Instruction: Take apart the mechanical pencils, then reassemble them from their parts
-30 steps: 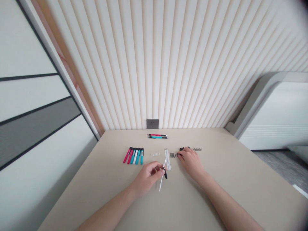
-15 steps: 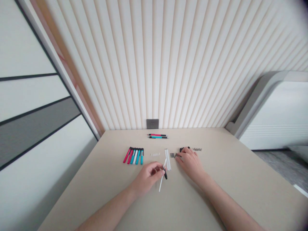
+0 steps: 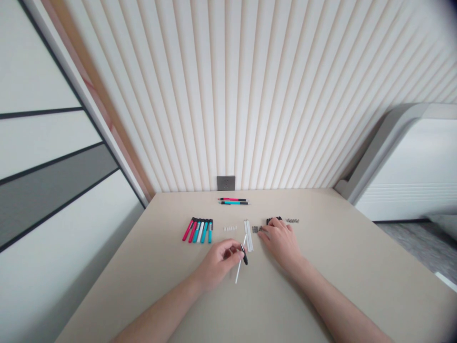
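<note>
My left hand [image 3: 222, 259] is pinched around a black pen grip section [image 3: 244, 255] with a silver tip. A thin white refill tube [image 3: 238, 271] slants past the same fingers; whether they grip it too is hard to see. My right hand [image 3: 282, 239] rests low over the table, thumb and forefinger drawn together at a group of small metal springs [image 3: 254, 229]. What lies between those fingertips is too small to make out. Just beyond its knuckles is a row of black pen parts [image 3: 269, 221], partly hidden by the hand.
Several pink, blue and white pen barrels [image 3: 198, 231] lie left. Small white pieces [image 3: 230, 228] and white refills [image 3: 249, 236] lie mid-table. Small metal tips [image 3: 293, 221] are at right. Two whole pens [image 3: 233, 203] lie at the back, before a wall socket [image 3: 226, 183].
My right thumb and forefinger have shifted slightly left among the springs. My left hand keeps its hold on the black grip section.
</note>
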### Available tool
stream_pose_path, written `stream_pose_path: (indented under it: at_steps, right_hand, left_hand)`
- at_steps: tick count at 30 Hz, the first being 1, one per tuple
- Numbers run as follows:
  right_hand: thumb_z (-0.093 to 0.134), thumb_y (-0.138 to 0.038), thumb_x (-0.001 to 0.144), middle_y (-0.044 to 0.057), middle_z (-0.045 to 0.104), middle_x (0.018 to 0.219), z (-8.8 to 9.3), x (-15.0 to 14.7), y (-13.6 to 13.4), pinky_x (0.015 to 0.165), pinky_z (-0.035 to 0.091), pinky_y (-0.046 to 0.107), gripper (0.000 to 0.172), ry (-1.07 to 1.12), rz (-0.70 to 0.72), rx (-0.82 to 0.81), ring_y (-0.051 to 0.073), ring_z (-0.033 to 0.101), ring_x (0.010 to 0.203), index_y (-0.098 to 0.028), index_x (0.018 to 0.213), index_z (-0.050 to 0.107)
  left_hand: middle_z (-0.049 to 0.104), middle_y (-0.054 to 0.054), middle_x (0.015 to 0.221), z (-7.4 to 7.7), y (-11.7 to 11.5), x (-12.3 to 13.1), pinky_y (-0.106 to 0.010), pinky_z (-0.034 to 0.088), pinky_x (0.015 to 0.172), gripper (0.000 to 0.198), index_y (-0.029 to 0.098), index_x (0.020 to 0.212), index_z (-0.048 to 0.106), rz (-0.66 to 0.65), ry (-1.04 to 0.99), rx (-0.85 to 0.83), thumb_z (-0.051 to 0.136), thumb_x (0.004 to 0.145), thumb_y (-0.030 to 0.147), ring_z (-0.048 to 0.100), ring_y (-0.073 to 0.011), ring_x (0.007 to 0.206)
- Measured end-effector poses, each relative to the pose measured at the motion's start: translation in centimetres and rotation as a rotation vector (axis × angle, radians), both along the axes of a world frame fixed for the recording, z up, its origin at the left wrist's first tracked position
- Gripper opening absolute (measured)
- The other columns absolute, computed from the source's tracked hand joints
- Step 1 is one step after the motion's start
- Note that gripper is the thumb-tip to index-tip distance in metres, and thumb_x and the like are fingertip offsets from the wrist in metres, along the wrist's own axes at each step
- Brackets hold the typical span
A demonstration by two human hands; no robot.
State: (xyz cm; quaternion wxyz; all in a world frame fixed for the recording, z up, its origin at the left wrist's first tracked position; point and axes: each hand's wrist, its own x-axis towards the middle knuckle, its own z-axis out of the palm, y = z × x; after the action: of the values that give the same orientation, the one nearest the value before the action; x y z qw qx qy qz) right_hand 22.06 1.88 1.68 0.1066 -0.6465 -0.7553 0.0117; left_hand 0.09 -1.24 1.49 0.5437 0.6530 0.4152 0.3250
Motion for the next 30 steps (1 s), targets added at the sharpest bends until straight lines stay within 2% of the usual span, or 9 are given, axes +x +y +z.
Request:
stream_pose_path:
  at_steps: [16, 21, 25, 30]
  right_hand:
    - [0.050, -0.029, 0.095, 0.006, 0.064, 0.094, -0.8, 0.3, 0.3, 0.079, 0.033, 0.035, 0.024, 0.023, 0.026, 0.059, 0.022, 0.057, 0.094, -0.026, 0.088, 0.072]
    - [0.053, -0.026, 0.093, 0.005, 0.063, 0.099, -0.8, 0.3, 0.4, 0.082, 0.035, 0.034, 0.018, 0.042, 0.075, 0.087, 0.021, 0.056, 0.097, -0.027, 0.100, 0.070]
    - [0.056, -0.022, 0.091, 0.004, 0.062, 0.103, -0.9, 0.1, 0.6, 0.086, 0.036, 0.032, 0.024, 0.073, 0.158, 0.096, 0.021, 0.055, 0.098, -0.030, 0.111, 0.067]
    - [0.056, -0.021, 0.091, 0.004, 0.060, 0.108, -1.1, -0.1, 0.8, 0.087, 0.035, 0.033, 0.027, 0.075, 0.197, 0.091, 0.021, 0.053, 0.100, -0.034, 0.111, 0.069]
  left_hand:
    - [0.062, -0.004, 0.083, 0.1, 0.0, 0.0, -0.026, 0.041, 0.069, 0.024, 0.015, 0.098, 0.067, 0.000, 0.008, -0.004, 0.059, 0.088, 0.035, 0.055, -0.0167, 0.078]
    - [0.062, -0.004, 0.083, 0.0, -0.1, -0.1, -0.026, 0.042, 0.070, 0.025, 0.015, 0.098, 0.067, -0.002, 0.000, 0.002, 0.059, 0.088, 0.036, 0.056, -0.0166, 0.078]
    - [0.064, -0.004, 0.083, -0.1, 0.0, -0.1, -0.025, 0.042, 0.069, 0.026, 0.014, 0.099, 0.067, -0.005, -0.004, 0.004, 0.060, 0.087, 0.037, 0.056, -0.0166, 0.077]
    - [0.064, -0.004, 0.083, -0.1, 0.1, -0.1, -0.025, 0.042, 0.070, 0.027, 0.014, 0.098, 0.067, -0.005, -0.010, 0.006, 0.060, 0.087, 0.038, 0.056, -0.0168, 0.077]
